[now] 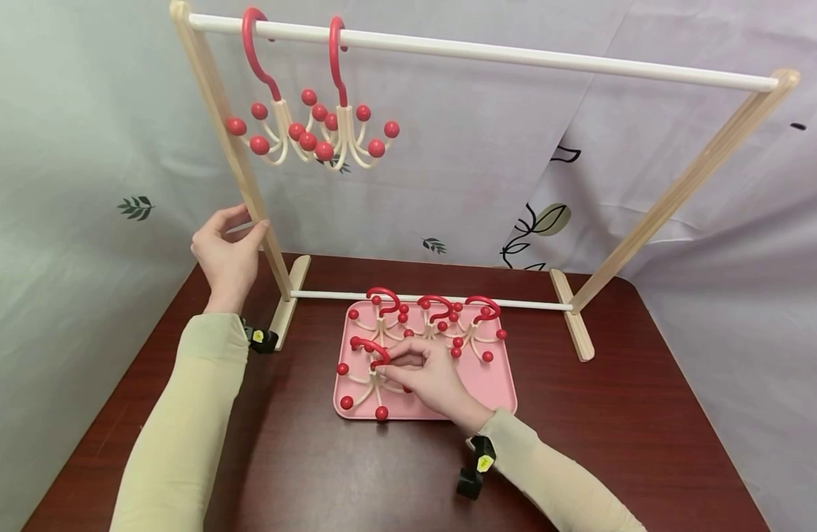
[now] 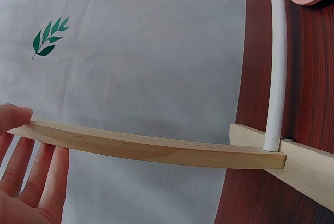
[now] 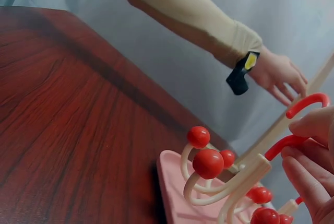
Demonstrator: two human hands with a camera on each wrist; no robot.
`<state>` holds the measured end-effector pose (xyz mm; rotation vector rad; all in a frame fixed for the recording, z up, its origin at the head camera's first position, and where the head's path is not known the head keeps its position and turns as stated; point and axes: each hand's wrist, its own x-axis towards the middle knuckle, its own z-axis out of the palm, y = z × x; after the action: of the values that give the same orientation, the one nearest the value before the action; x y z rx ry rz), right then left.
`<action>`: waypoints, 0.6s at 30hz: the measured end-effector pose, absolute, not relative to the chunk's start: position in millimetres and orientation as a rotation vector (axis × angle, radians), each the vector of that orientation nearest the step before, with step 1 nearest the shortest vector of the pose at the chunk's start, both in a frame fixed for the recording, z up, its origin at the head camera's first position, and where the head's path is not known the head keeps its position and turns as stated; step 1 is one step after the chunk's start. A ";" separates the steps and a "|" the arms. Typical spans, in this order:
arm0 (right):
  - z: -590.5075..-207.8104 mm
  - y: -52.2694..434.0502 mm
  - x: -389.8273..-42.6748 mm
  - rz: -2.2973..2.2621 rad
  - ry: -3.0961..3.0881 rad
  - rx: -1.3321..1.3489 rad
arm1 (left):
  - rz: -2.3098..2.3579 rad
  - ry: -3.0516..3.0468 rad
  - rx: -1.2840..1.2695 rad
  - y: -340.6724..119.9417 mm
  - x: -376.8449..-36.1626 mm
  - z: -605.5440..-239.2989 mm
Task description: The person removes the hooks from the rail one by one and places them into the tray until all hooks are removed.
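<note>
My right hand [image 1: 431, 375] pinches the red hook of a small hanger [image 3: 250, 174] between thumb and fingers, over the front left of the pink tray [image 1: 482, 384]. Its cream arms end in red balls and splay downward. Three similar hangers, one a rear-left hanger [image 1: 382, 325], lie along the tray's back. My left hand [image 1: 227, 247] holds the left wooden post [image 2: 151, 148] of the rack, thumb on one side and fingers on the other. Two more hangers, a left one [image 1: 280, 118] and a right one [image 1: 344, 122], hang by their hooks from the white top rod [image 1: 515, 61].
The rack's right post [image 1: 688, 185] slants up from its wooden foot [image 1: 571, 318]. A white lower rod [image 1: 329, 295] runs just behind the tray. Everything stands on a dark red wood table [image 1: 302, 443], with a pale patterned cloth [image 1: 415, 185] behind.
</note>
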<state>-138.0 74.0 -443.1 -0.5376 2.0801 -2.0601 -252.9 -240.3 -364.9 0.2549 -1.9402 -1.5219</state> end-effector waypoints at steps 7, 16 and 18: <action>-450.4 71.0 -139.7 -2.083 2.041 -0.489 | -1.504 -1.946 0.260 -240.0 -251.8 -365.5; -454.0 69.7 -140.6 -2.091 2.028 -0.435 | -1.489 -1.947 0.256 -239.7 -252.1 -365.8; -454.7 69.9 -140.7 -2.084 2.046 -0.434 | -1.488 -1.944 0.251 -239.7 -252.3 -365.7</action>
<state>-140.7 69.9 -454.7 -0.4342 2.0460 -2.0841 -252.3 -239.7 -365.7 0.2513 -1.9444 -1.4880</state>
